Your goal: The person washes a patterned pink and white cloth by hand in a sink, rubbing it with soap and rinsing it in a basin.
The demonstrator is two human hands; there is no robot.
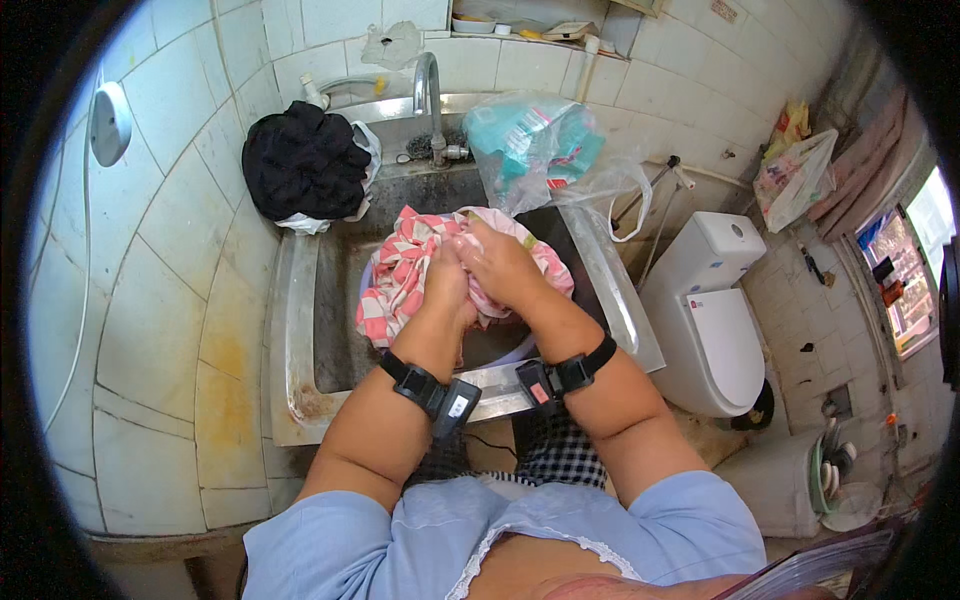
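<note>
My left hand [448, 279] and my right hand [491, 259] are close together, both gripping a bunched part of a wet-looking pink-and-white checked cloth [397, 281]. The cloth also carries a paler pink part with some green, spread under and beyond my right hand. It lies heaped in a lavender basin [517, 352], with dark water showing at the near side. The basin stands inside a stainless steel sink [296, 315]. My fingertips are partly hidden in the folds.
A black cloth bundle [307, 161] rests on a white bag at the sink's back left corner. Behind the basin rises a curved faucet [427, 82]. A clear plastic bag with teal packaging [536, 146] sits at the back right. A white toilet [724, 337] stands right of the sink.
</note>
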